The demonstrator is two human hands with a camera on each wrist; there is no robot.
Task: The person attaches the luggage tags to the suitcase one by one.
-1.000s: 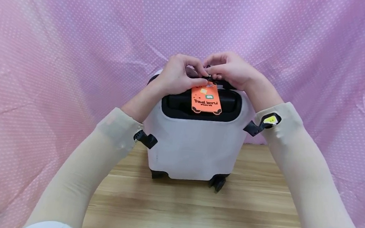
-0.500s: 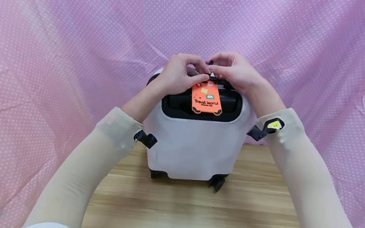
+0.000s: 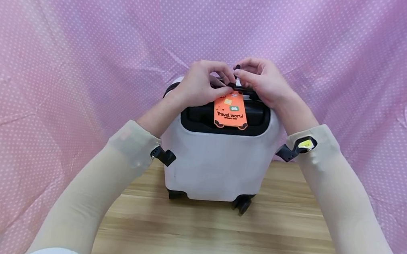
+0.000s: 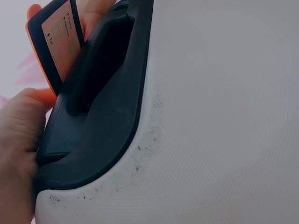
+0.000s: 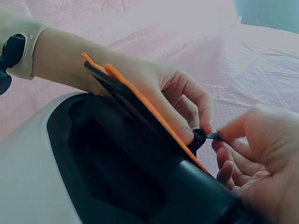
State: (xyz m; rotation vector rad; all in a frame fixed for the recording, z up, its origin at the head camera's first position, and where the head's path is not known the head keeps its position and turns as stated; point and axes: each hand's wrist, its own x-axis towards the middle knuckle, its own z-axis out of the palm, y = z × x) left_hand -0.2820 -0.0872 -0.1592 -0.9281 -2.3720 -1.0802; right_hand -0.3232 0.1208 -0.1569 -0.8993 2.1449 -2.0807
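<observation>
An orange luggage tag point(image 3: 230, 111) printed "Travel World" hangs at the top of a white suitcase point(image 3: 214, 164). Its dark back with a name, address and tel card point(image 4: 61, 39) faces the left wrist camera. My left hand point(image 3: 203, 84) pinches the tag's black strap just above the tag, beside the suitcase's carry handle point(image 3: 246, 91). Between thumb and index finger, my right hand point(image 3: 263, 80) pinches the free end of the strap point(image 3: 237, 68), which stands up from the handle. In the right wrist view, the strap end point(image 5: 213, 136) runs between both hands' fingertips.
The suitcase stands upright on its black wheels point(image 3: 243, 205) on a wood-grain surface point(image 3: 197, 239). Pink dotted cloth point(image 3: 107, 21) hangs behind and at both sides. A black recess point(image 3: 197, 116) lies under the tag.
My right hand has shifted slightly right, away from the left, and more of the upright strap end shows. The left hand and the suitcase have hardly moved.
</observation>
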